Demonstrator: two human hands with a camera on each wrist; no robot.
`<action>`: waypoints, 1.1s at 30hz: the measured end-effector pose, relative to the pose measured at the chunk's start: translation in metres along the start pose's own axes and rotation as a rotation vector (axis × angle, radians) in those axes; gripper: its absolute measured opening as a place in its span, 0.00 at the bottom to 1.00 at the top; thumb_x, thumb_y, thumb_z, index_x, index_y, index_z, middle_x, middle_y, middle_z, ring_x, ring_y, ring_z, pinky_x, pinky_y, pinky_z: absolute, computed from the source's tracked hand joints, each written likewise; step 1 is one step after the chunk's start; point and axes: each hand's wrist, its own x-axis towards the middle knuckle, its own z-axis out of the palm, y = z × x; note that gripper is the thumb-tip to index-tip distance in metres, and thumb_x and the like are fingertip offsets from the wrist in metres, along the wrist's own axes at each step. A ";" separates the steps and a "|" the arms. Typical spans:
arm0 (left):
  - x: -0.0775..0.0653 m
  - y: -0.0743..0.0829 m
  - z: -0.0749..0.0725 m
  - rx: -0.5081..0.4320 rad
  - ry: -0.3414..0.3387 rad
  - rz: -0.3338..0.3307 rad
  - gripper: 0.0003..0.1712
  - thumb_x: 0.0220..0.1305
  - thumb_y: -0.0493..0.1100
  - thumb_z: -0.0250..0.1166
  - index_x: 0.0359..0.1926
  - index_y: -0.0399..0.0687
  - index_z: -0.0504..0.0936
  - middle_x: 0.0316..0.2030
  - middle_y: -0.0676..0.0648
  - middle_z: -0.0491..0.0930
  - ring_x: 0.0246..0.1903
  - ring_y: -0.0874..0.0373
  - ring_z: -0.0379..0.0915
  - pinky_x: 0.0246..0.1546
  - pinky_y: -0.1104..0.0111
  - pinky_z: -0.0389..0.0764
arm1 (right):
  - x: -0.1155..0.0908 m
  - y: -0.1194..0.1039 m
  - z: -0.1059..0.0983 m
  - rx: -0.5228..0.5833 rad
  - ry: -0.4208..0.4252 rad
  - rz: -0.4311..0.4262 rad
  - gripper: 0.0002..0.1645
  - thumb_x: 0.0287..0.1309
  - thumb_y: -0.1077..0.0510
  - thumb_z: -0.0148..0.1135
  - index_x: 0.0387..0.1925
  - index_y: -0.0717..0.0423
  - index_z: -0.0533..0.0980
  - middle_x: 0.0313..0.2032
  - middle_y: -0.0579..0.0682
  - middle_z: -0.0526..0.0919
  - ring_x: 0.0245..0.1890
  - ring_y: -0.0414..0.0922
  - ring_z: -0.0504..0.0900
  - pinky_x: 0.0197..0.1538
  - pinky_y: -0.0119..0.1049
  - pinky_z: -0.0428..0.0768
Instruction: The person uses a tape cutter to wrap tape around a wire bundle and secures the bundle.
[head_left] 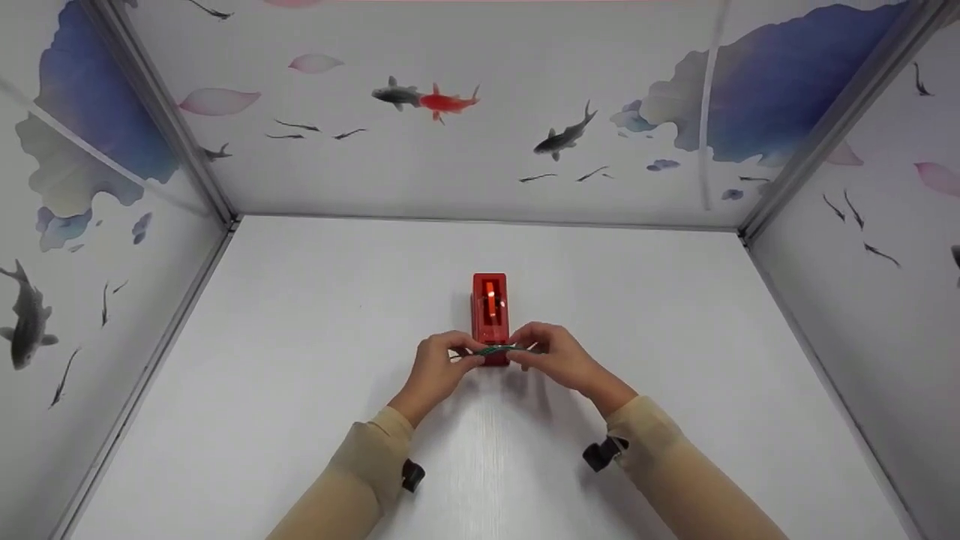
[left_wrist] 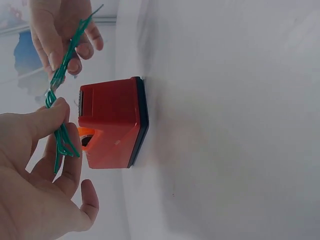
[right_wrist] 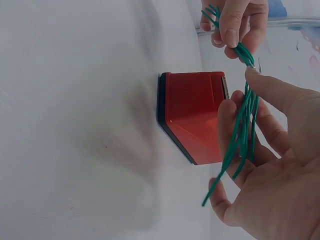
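Green wire bundle [head_left: 495, 349]: held up off the table at the middle of the head view, crosswise over the near end of the tape dispenser; contact with it hard to tell. Shows a pale shiny spot along its length in both wrist views, too small to identify.
Left grip [head_left: 441, 365]: closed to a pinch, thumb against fingers, on the left part of the bundle; just left of frame centre. Has short bent wire ends poking out past it.
Right grip [head_left: 559, 356]: pinched nearly closed on the right part of the bundle, just right of centre. Lets loose strands fan out across the fingers, toward the lower middle of the right wrist view.
Tape dispenser [head_left: 490, 334]: stands red and upright on the table near frame centre, between and just beyond both grips. Shows an orange hub [head_left: 491, 300] in its opening and, in the wrist views, a serrated edge and a dark base.
Table [head_left: 300, 330]: spreads white over the lower and middle frame.
Sleeves [head_left: 679, 469]: beige, reaching in from the bottom edge, with small black devices [head_left: 602, 454] at the wrists.
Back panel [head_left: 487, 45]: white, printed with fish, across the top.
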 end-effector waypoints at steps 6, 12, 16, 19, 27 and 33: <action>-0.002 -0.002 0.001 0.023 0.059 0.030 0.09 0.62 0.35 0.74 0.42 0.54 0.91 0.40 0.53 0.86 0.45 0.56 0.76 0.53 0.58 0.80 | -0.001 0.001 -0.001 0.027 -0.090 0.021 0.22 0.78 0.49 0.54 0.49 0.62 0.84 0.39 0.61 0.87 0.34 0.44 0.79 0.49 0.51 0.78; -0.002 -0.001 0.001 0.041 0.083 0.035 0.10 0.61 0.36 0.75 0.40 0.57 0.91 0.39 0.55 0.86 0.45 0.58 0.75 0.50 0.62 0.79 | -0.001 -0.001 -0.002 0.031 -0.083 0.011 0.17 0.77 0.54 0.55 0.48 0.62 0.84 0.35 0.53 0.87 0.34 0.42 0.77 0.45 0.45 0.77; -0.001 -0.001 0.002 0.056 0.107 0.078 0.11 0.59 0.34 0.76 0.39 0.55 0.92 0.38 0.55 0.87 0.43 0.58 0.76 0.48 0.58 0.81 | -0.002 -0.001 -0.003 0.053 -0.076 0.018 0.17 0.76 0.54 0.57 0.49 0.63 0.84 0.38 0.58 0.87 0.37 0.44 0.78 0.47 0.45 0.78; -0.002 -0.002 0.004 0.048 0.104 0.076 0.11 0.58 0.33 0.76 0.38 0.55 0.92 0.37 0.55 0.87 0.43 0.58 0.76 0.49 0.54 0.81 | -0.004 0.001 -0.003 0.052 -0.078 0.034 0.17 0.75 0.54 0.58 0.49 0.63 0.84 0.40 0.60 0.87 0.39 0.46 0.78 0.49 0.46 0.79; -0.002 -0.003 0.004 0.047 0.103 0.068 0.11 0.58 0.34 0.76 0.38 0.57 0.92 0.38 0.56 0.87 0.43 0.58 0.75 0.49 0.57 0.80 | -0.004 0.001 -0.004 0.053 -0.069 0.048 0.17 0.74 0.52 0.60 0.49 0.62 0.84 0.42 0.61 0.87 0.43 0.52 0.81 0.55 0.54 0.79; 0.001 -0.003 0.005 0.097 0.138 0.080 0.12 0.55 0.34 0.78 0.36 0.57 0.93 0.36 0.57 0.87 0.43 0.60 0.75 0.47 0.61 0.77 | -0.004 0.001 -0.005 0.033 -0.068 0.040 0.16 0.73 0.55 0.61 0.50 0.63 0.84 0.43 0.61 0.87 0.46 0.60 0.81 0.56 0.57 0.79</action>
